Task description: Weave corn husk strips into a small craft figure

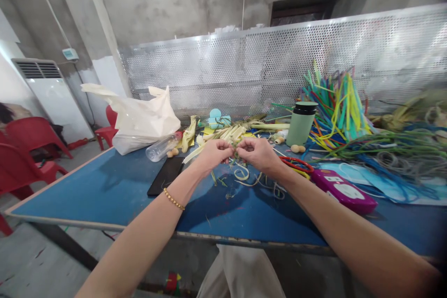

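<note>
My left hand (pixel 217 152) and my right hand (pixel 257 152) meet, fingertips nearly touching, above the middle of the blue table (pixel 115 191). Both are closed in a pinch on a small green plant strand (pixel 235 150), mostly hidden by the fingers. Just behind them lies a heap of pale corn husks (pixel 232 133). Thin curled strips (pixel 241 174) and green scraps (pixel 220 179) are scattered on the tabletop below. Left of my left hand, a black phone-like slab (pixel 165 178) lies flat, partly covered by my forearm.
At the back left sit a white plastic bag (pixel 145 118) and a clear bottle (pixel 161 148). A green tumbler (pixel 301 125), colourful pipe cleaners (pixel 344 107), a purple box (pixel 344 191) and green stems (pixel 391 142) occupy the right. A perforated metal screen (pixel 216 70) stands behind.
</note>
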Available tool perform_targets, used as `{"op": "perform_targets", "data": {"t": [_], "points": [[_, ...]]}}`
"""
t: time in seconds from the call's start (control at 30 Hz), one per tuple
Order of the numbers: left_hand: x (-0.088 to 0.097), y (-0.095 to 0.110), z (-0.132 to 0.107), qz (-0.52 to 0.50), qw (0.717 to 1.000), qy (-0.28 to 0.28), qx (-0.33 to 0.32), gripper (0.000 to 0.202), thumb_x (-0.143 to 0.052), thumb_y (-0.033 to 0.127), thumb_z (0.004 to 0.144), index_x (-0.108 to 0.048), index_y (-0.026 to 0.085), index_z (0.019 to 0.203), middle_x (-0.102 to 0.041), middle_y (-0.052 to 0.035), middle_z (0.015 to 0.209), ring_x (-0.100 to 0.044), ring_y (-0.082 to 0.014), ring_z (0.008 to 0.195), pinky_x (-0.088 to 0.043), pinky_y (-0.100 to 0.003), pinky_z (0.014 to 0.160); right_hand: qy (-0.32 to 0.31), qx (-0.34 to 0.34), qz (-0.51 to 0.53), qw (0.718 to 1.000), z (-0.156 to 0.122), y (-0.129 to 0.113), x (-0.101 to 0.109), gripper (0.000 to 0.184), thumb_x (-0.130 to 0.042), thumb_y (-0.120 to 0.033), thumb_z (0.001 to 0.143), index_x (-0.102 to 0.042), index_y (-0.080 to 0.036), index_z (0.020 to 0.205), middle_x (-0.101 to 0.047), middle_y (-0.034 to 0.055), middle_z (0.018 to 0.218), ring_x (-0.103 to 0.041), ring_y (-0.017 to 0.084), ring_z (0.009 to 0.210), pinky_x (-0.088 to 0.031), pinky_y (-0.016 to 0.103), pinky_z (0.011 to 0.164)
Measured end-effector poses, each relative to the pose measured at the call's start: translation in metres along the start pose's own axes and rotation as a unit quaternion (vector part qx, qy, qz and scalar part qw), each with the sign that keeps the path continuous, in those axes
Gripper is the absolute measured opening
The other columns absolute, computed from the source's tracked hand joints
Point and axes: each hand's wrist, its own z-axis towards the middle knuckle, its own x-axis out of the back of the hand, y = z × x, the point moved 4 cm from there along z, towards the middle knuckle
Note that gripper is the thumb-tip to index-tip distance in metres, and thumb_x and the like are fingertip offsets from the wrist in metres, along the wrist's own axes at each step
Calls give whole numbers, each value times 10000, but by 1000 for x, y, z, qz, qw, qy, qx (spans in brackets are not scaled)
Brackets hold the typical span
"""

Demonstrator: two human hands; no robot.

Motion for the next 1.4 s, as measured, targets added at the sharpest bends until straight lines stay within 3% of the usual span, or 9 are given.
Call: {"op": "perform_targets", "data": {"t": [0.33, 0.5, 0.63, 0.83, 1.07, 1.4], "points": [[2, -5, 5, 96, 994, 25, -37, 54, -547, 99, 635, -540, 147, 612, -532, 29, 527, -470, -79, 490, -355, -217, 508, 11, 37, -63, 997, 1, 6, -6, 122, -571, -279, 643, -602, -165, 615, -581, -4, 544, -500, 109, 519, -385, 220, 492], [2, -4, 4, 109, 993, 12, -46, 41, -543, 112, 613, -528, 146, 595, -489, 50, 512, -432, -68, 502, -320, -206, 506, -28, -26, 6, 999, 1, 6, -9, 116, -577, -282, 605, -592, -167, 602, -560, -13, 495, -494, 109, 478, -365, 220, 466], [2, -4, 3, 48, 998, -14, -23, 26, -551, 127, 643, -548, 137, 620, -507, 41, 537, -436, -60, 488, -338, -209, 510, -45, -71, 61, 995, -1, 4, -6, 136, -595, -292, 620, -609, -157, 626, -579, -6, 473, -478, 97, 447, -346, 216, 458], [-1, -10, 4, -67, 995, -62, 25, 114, -565, 219, 761, -589, 120, 710, -597, -12, 651, -498, -61, 491, -352, -215, 514, -26, -63, 68, 995, -2, -1, -1, 158, -612, -302, 639, -630, -146, 652, -590, -7, 473, -468, 87, 443, -328, 209, 453], [-1, -6, 3, -16, 999, -27, 21, 45, -576, 119, 711, -579, 114, 667, -575, 4, 580, -477, -55, 473, -376, -216, 523, -7, -47, 56, 997, -1, 0, -2, 129, -596, -284, 616, -608, -156, 623, -596, -6, 498, -527, 110, 474, -402, 228, 494], [4, -7, 5, 12, 999, 23, 26, 119, -516, 62, 640, -584, 127, 713, -577, 19, 596, -470, -57, 471, -338, -205, 492, 6, -50, 58, 997, -2, 0, 2, 121, -570, -270, 669, -605, -157, 644, -587, -18, 488, -469, 88, 464, -350, 217, 489]]}}
